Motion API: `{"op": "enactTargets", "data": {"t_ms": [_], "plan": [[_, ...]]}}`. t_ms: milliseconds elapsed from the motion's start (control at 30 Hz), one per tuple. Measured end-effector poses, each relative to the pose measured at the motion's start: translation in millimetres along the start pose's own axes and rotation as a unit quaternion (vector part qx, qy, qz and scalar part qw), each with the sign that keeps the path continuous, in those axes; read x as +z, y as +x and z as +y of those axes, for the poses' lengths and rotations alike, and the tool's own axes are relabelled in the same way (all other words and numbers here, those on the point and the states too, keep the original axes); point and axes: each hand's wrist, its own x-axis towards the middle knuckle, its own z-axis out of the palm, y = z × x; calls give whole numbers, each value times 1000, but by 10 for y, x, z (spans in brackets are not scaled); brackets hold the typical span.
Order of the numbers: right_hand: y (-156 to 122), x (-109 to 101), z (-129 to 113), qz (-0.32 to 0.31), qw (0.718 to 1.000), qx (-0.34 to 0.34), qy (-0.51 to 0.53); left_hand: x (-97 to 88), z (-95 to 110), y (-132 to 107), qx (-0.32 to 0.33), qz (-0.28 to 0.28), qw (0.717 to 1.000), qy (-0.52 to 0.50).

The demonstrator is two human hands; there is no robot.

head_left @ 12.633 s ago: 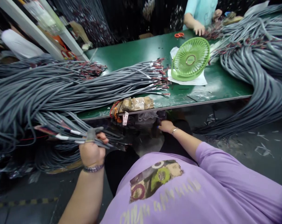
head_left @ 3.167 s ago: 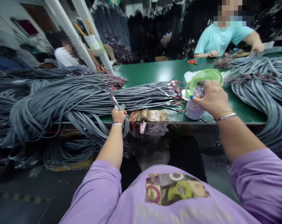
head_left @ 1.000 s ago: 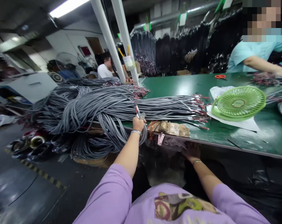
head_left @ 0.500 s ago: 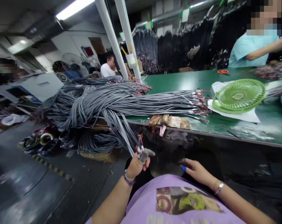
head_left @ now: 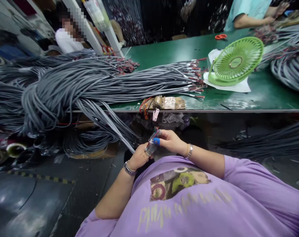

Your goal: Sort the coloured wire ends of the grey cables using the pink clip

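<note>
My left hand (head_left: 139, 157) is closed on the ends of a few grey cables (head_left: 115, 131) that run down from the big grey cable bundle (head_left: 72, 82) lying over the green table (head_left: 263, 95). It holds them in front of my chest, below the table edge. My right hand (head_left: 169, 141) meets it there, a blue-tipped finger pinching the red-wired cable tips (head_left: 154, 135). Both wrists wear bracelets.
A green fan (head_left: 234, 61) lies on white paper at the right. A taped brown block (head_left: 164, 102) sits at the table's near edge. Orange scissors (head_left: 221, 36) lie far back. More grey cables pile right (head_left: 290, 65). Another person in a light blue top (head_left: 248, 10) works across the table.
My view dropped downward. My right hand came across from the lap and joined my left hand at the cable tips; both now sit close together.
</note>
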Motion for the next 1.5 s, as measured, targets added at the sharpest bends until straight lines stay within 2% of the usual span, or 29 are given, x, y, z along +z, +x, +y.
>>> {"op": "enactTargets", "data": {"t_ms": [67, 133, 200, 267, 333, 433, 533, 633, 700, 800, 833, 867, 933, 1000, 1033, 1133, 1267, 1367, 1500], "plan": [[-17, -81, 19, 31, 999, 13, -12, 4, 24, 64, -3, 24, 999, -47], [-36, -181, -1, 50, 998, 7, -46, 4, 49, 103, 11, 88, 990, -108], [-72, -288, -53, 55, 993, -29, -105, 4, 70, 94, 37, 159, 974, -159], [-129, -397, -108, 47, 975, -72, -207, 4, 97, 27, 57, 194, 962, -182], [-193, -516, -134, 16, 950, -94, -298, 0, 141, -87, 51, 185, 966, -174], [-266, -715, -91, 4, 934, -102, -343, -24, 230, -291, -2, 123, 986, -110], [-306, -893, -19, 51, 930, -103, -349, -62, 282, -456, -36, 56, 998, -22], [-321, -963, -16, 79, 937, -89, -328, -72, 258, -500, -48, 53, 997, 0], [-309, -917, -65, 54, 947, -82, -306, -49, 224, -443, -9, 90, 996, -7], [-238, -735, -189, -36, 950, -88, -299, 15, 190, -261, 144, 172, 973, 47], [-201, -659, -234, -58, 947, -98, -299, 38, 183, -186, 193, 179, 962, 76], [-159, -580, -277, -68, 948, -102, -293, 60, 176, -110, 231, 165, 954, 99], [-69, -428, -345, -40, 957, -107, -267, 102, 153, 31, 265, 108, 950, 122], [11, -290, -377, 10, 967, -97, -234, 141, 114, 140, 252, 76, 957, 121], [42, -231, -377, 31, 973, -84, -215, 159, 90, 180, 228, 81, 964, 113], [81, -111, -325, 28, 981, -67, -180, 197, 22, 245, 136, 141, 978, 71], [9, -80, -212, 69, 980, -88, -166, 207, 5, 251, 75, 240, 968, 7], [-45, -68, -178, 79, 960, -91, -252, 221, 39, 241, 84, 288, 954, -4], [-6, 12, -195, 24, 914, -81, -397, 287, 62, 248, 105, 281, 954, 10]]}}
